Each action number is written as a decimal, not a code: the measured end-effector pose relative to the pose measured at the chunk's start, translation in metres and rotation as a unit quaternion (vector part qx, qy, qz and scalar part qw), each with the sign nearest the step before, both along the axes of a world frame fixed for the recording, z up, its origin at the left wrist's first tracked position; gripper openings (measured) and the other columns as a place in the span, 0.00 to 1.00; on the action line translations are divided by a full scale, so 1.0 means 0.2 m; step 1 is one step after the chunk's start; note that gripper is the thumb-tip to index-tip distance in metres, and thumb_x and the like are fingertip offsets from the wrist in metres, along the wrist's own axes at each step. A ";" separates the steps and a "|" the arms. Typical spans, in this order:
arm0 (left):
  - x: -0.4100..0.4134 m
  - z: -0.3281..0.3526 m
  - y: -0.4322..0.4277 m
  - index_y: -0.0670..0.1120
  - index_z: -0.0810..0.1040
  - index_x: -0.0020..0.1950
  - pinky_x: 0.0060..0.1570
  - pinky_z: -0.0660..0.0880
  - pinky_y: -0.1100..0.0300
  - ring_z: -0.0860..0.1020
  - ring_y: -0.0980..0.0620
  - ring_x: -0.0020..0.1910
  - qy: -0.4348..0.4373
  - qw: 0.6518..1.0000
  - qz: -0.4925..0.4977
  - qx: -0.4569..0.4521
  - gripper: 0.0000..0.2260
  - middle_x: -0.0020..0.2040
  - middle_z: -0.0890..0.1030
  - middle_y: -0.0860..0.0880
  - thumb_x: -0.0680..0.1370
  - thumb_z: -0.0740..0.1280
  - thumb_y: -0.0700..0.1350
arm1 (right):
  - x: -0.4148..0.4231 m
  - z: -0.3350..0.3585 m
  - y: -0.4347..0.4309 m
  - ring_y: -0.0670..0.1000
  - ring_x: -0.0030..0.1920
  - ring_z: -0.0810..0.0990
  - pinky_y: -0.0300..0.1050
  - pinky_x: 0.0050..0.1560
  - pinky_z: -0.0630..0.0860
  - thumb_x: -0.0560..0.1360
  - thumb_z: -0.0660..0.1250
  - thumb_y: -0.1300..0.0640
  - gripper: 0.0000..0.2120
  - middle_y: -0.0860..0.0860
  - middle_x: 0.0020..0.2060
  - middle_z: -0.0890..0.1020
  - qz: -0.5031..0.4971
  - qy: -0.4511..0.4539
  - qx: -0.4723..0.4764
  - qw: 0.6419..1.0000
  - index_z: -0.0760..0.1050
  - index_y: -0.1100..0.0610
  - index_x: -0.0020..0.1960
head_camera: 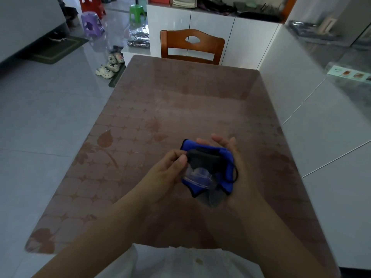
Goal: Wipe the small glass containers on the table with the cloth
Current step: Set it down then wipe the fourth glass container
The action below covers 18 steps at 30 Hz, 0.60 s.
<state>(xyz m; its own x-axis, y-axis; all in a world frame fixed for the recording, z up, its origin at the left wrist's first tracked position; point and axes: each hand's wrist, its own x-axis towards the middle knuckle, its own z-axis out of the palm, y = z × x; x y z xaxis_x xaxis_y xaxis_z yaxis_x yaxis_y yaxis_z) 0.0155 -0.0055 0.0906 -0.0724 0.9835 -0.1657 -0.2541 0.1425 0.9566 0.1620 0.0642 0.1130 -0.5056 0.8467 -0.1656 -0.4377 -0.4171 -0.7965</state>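
A small clear glass container (197, 178) is held above the near part of the brown patterned table (180, 101). My left hand (166, 173) grips the container's left side, thumb and fingers on its rim. A blue cloth with a black-grey side (208, 159) wraps over the container's top and right. My right hand (236, 163) cups the cloth from the right, its fingers curled behind it. A black loop of the cloth hangs by my right palm. Part of the container is hidden under the cloth.
A wooden chair (192, 47) stands at the table's far end. White cabinets (210, 31) are behind it and a white counter (321, 109) runs along the right. Shoes (109, 66) and plastic stools (91, 22) are on the tiled floor at left.
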 end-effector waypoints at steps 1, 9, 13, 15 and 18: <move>0.00 0.00 0.00 0.48 0.74 0.53 0.47 0.72 0.60 0.77 0.56 0.38 0.047 0.999 0.006 -0.005 0.11 0.40 0.80 0.53 0.76 0.65 0.54 | 0.00 -0.01 0.00 0.56 0.50 0.83 0.47 0.45 0.81 0.74 0.55 0.46 0.18 0.55 0.48 0.84 -0.013 -0.009 -0.003 1.000 0.74 0.56 0.55; 0.08 0.17 -0.02 0.55 0.72 0.59 0.41 0.75 0.73 0.78 0.58 0.49 0.201 0.979 -0.006 -0.037 0.15 0.51 0.79 0.56 0.74 0.64 0.56 | -0.02 -0.05 -0.03 0.52 0.43 0.82 0.44 0.41 0.80 0.79 0.58 0.51 0.08 0.54 0.47 0.80 -0.155 -0.176 0.058 0.970 0.75 0.50 0.49; 0.10 0.14 -0.01 0.62 0.66 0.61 0.62 0.72 0.53 0.71 0.53 0.62 0.336 0.941 -0.010 -0.035 0.38 0.62 0.71 0.55 0.54 0.71 0.72 | -0.04 -0.02 -0.07 0.40 0.39 0.80 0.34 0.38 0.78 0.80 0.55 0.55 0.06 0.46 0.43 0.78 -0.179 -0.224 0.184 0.940 0.70 0.52 0.52; 0.10 0.14 0.00 0.63 0.65 0.61 0.65 0.71 0.49 0.71 0.55 0.64 0.334 0.942 -0.011 -0.026 0.40 0.63 0.71 0.58 0.52 0.71 0.72 | -0.05 0.00 -0.08 0.38 0.40 0.80 0.33 0.39 0.77 0.80 0.54 0.57 0.06 0.43 0.42 0.78 -0.192 -0.234 0.220 0.927 0.69 0.54 0.54; 0.11 0.16 -0.01 0.64 0.64 0.61 0.63 0.72 0.56 0.73 0.60 0.60 0.310 0.950 -0.012 -0.027 0.40 0.62 0.73 0.61 0.52 0.75 0.69 | -0.06 0.02 -0.08 0.38 0.39 0.79 0.31 0.37 0.76 0.81 0.55 0.57 0.05 0.43 0.41 0.78 -0.209 -0.251 0.268 0.906 0.68 0.51 0.52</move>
<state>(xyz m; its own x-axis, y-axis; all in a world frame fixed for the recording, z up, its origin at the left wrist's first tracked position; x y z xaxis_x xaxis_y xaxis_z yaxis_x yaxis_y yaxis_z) 0.0366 -0.0078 0.1219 -0.1512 0.9772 -0.1491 0.3593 0.1948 0.9126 0.1497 0.0481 0.1161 -0.0979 0.9735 0.2068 0.0046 0.2082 -0.9781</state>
